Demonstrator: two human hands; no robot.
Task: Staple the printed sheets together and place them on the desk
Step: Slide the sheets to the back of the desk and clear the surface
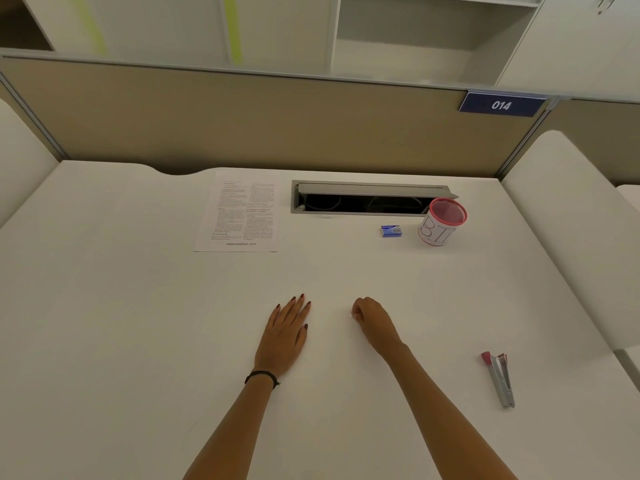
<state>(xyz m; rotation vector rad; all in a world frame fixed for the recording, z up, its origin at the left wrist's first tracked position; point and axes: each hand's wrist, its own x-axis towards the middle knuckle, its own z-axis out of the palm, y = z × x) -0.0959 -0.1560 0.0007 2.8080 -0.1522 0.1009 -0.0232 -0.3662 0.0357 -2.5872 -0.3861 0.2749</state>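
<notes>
- Near side of sheets [239, 216]: bare desk [138, 323], free reach.
- Just R of sheets: cable hatch [360, 204] open w/ lid up.
- Further R: staple box [391, 231], cup [440, 225].
- Behind sheets: partition [242, 126] blocks.
- Stapler [502, 382] far R of sheets, nearer desk edge.

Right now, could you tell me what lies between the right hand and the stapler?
Only bare desk, seen in the head view, separates right hand and stapler.

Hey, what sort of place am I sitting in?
Probably an office or study cubicle: a white desk fenced by a beige partition, a number plate reading 014, and an open cable hatch in the desktop.
</notes>
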